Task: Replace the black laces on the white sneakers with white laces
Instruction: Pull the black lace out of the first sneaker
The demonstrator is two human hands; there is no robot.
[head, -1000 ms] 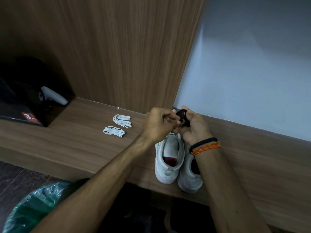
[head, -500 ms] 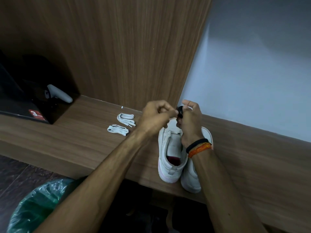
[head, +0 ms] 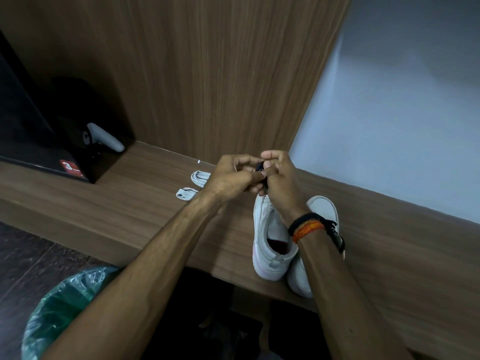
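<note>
Left hand [head: 231, 178] and right hand [head: 279, 181] pinching bundled black lace [head: 260, 169] between them, white sneakers [head: 270, 240] just below, white laces [head: 193, 184] left of the grip

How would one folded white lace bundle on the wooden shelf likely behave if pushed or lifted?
The nearer folded white lace bundle looks thin and flat, so probably light and unlikely to roll. Its loose loops suggest it would flop and unfold when lifted. On the smooth wooden shelf it would probably slide easily.
</note>
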